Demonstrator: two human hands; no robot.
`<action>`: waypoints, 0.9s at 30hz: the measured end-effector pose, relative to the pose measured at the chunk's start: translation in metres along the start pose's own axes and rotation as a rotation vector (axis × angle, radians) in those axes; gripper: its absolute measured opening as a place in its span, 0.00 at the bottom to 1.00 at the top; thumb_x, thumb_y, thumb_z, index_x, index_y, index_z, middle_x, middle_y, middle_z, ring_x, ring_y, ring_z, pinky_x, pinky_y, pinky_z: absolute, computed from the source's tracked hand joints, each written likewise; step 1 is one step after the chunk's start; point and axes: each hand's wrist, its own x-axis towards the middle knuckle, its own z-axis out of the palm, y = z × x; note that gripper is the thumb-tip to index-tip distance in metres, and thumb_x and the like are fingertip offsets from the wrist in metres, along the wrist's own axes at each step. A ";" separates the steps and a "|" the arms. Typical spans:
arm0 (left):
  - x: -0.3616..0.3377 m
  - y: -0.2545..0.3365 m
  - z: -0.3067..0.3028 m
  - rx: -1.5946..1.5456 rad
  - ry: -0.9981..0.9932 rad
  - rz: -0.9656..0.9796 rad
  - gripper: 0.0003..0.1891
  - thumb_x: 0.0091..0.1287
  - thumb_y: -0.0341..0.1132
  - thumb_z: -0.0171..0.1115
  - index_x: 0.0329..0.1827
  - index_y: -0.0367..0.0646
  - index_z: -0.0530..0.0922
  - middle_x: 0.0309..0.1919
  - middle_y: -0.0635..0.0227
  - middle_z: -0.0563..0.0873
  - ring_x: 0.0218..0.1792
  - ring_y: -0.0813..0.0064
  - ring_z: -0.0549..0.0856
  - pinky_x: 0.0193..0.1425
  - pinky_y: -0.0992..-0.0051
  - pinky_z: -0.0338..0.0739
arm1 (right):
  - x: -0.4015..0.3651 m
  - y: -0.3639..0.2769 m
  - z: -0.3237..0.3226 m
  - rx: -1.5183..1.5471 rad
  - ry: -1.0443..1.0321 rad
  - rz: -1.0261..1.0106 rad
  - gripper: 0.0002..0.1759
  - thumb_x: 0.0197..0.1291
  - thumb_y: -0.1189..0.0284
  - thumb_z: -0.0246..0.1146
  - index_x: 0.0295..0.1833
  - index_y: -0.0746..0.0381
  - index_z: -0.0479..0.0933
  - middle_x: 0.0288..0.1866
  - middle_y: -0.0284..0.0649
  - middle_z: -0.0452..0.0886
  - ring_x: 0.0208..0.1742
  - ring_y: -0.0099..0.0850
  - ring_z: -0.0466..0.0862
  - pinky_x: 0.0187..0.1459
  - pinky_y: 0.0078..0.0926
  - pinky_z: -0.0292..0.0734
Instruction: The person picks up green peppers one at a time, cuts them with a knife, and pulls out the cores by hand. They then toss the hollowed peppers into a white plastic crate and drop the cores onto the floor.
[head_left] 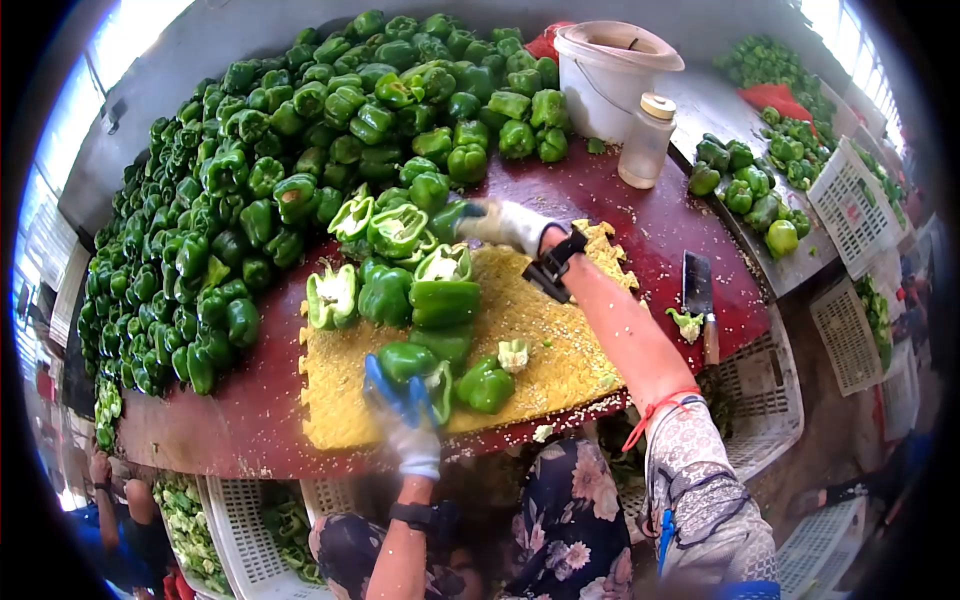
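My left hand [405, 415], in a white glove with blue fingers, is low over the front of the yellow mat [560, 340]. Its fingers look stretched apart beside a whole green bell pepper [405, 360] and a cut pepper piece [440, 388]; motion blurs them. Further back, my right hand [505, 225], also gloved, reaches left to the pepper pile's edge. Blur hides its fingertips and any grip. Between the hands lie a cut pepper [445, 290] showing its pale inside, opened halves [397, 232] and another whole pepper [485, 385]. A pepper core [513, 355] rests on the mat.
A big heap of green peppers [240, 200] covers the red table's left and back. A white bucket [600, 95] and a capped bottle [648, 140] stand behind. A cleaver [697, 290] lies at right. Crates [765, 385] sit below the table; people are at the frame's sides.
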 end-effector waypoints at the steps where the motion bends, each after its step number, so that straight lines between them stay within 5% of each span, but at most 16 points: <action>1: 0.000 0.001 0.001 0.010 -0.002 0.000 0.46 0.73 0.53 0.59 0.84 0.47 0.41 0.80 0.46 0.49 0.78 0.45 0.57 0.83 0.56 0.52 | -0.009 -0.006 0.008 -0.066 -0.012 0.021 0.30 0.64 0.52 0.64 0.68 0.54 0.74 0.50 0.41 0.86 0.51 0.37 0.83 0.54 0.36 0.78; 3: -0.002 0.003 -0.001 0.060 0.008 0.005 0.45 0.74 0.51 0.59 0.84 0.47 0.41 0.80 0.46 0.49 0.78 0.46 0.58 0.83 0.56 0.51 | -0.003 0.007 0.036 -0.215 -0.016 -0.224 0.30 0.62 0.54 0.67 0.66 0.57 0.74 0.48 0.41 0.86 0.51 0.37 0.82 0.55 0.34 0.77; 6: 0.001 0.004 0.000 -0.056 -0.006 -0.021 0.44 0.74 0.49 0.59 0.84 0.46 0.42 0.81 0.48 0.48 0.77 0.47 0.59 0.83 0.56 0.51 | 0.016 0.050 0.066 0.208 0.057 -0.155 0.44 0.60 0.50 0.66 0.73 0.66 0.65 0.70 0.53 0.74 0.70 0.44 0.74 0.70 0.36 0.67; 11: 0.008 0.028 -0.010 -0.073 0.071 0.104 0.38 0.75 0.43 0.57 0.82 0.41 0.49 0.80 0.55 0.59 0.78 0.55 0.58 0.83 0.61 0.48 | -0.033 0.033 0.067 0.715 0.020 -0.154 0.24 0.58 0.66 0.67 0.59 0.60 0.73 0.50 0.40 0.83 0.55 0.29 0.78 0.57 0.28 0.73; 13: 0.004 0.022 -0.006 -0.024 0.067 0.031 0.38 0.74 0.45 0.59 0.81 0.41 0.52 0.77 0.53 0.62 0.74 0.51 0.62 0.81 0.60 0.51 | -0.069 0.005 0.073 0.791 0.269 -0.200 0.18 0.64 0.70 0.67 0.57 0.62 0.74 0.45 0.36 0.84 0.44 0.25 0.83 0.44 0.25 0.79; 14: 0.005 0.027 -0.011 -0.028 0.085 0.064 0.38 0.73 0.44 0.60 0.81 0.41 0.54 0.76 0.52 0.64 0.72 0.50 0.64 0.79 0.59 0.53 | -0.051 0.037 0.076 0.329 0.484 -0.537 0.19 0.63 0.70 0.67 0.57 0.62 0.73 0.46 0.36 0.83 0.44 0.25 0.82 0.44 0.26 0.79; 16: 0.009 0.034 -0.016 -0.045 0.156 0.117 0.37 0.71 0.44 0.62 0.80 0.42 0.58 0.72 0.52 0.69 0.67 0.48 0.69 0.75 0.57 0.60 | -0.057 0.020 0.074 0.779 0.472 -0.217 0.21 0.63 0.70 0.67 0.60 0.61 0.72 0.49 0.37 0.82 0.46 0.26 0.81 0.47 0.27 0.79; 18: 0.011 0.034 -0.021 0.102 0.003 0.068 0.41 0.73 0.46 0.57 0.83 0.46 0.46 0.79 0.54 0.55 0.76 0.56 0.61 0.81 0.60 0.55 | -0.084 0.004 0.064 0.868 0.603 -0.311 0.18 0.66 0.72 0.63 0.60 0.60 0.74 0.46 0.38 0.83 0.44 0.26 0.82 0.46 0.25 0.80; 21: 0.012 0.024 -0.024 0.191 -0.082 0.036 0.38 0.75 0.46 0.56 0.83 0.46 0.48 0.83 0.62 0.49 0.81 0.64 0.53 0.84 0.61 0.46 | -0.105 -0.008 0.053 0.965 0.461 -0.120 0.21 0.66 0.76 0.61 0.64 0.60 0.72 0.51 0.40 0.83 0.46 0.29 0.84 0.53 0.26 0.81; 23: 0.020 0.025 -0.035 -0.653 -0.067 0.024 0.35 0.75 0.47 0.58 0.80 0.45 0.57 0.82 0.61 0.53 0.81 0.62 0.52 0.84 0.61 0.42 | -0.120 -0.011 0.059 0.942 0.285 -0.046 0.27 0.62 0.79 0.63 0.67 0.59 0.71 0.51 0.44 0.83 0.48 0.31 0.85 0.52 0.28 0.84; 24: 0.020 0.030 -0.035 -0.818 0.026 -0.131 0.30 0.74 0.43 0.61 0.75 0.43 0.65 0.76 0.58 0.63 0.78 0.63 0.59 0.84 0.62 0.46 | -0.131 -0.014 0.064 0.911 0.198 -0.079 0.30 0.60 0.81 0.64 0.69 0.59 0.70 0.51 0.46 0.83 0.48 0.32 0.85 0.51 0.28 0.85; 25: 0.025 0.024 -0.040 -0.651 0.159 0.041 0.27 0.73 0.38 0.63 0.73 0.44 0.67 0.69 0.57 0.69 0.72 0.61 0.67 0.81 0.65 0.55 | -0.147 -0.034 0.070 0.781 0.162 -0.074 0.31 0.58 0.82 0.64 0.69 0.59 0.70 0.51 0.46 0.83 0.48 0.32 0.86 0.51 0.28 0.86; 27: 0.023 0.055 -0.082 -0.958 0.191 0.014 0.27 0.72 0.37 0.64 0.72 0.43 0.68 0.67 0.58 0.71 0.68 0.62 0.72 0.77 0.68 0.65 | -0.188 -0.064 0.078 0.695 -0.055 -0.206 0.24 0.64 0.74 0.60 0.67 0.64 0.73 0.53 0.40 0.83 0.47 0.27 0.83 0.49 0.24 0.81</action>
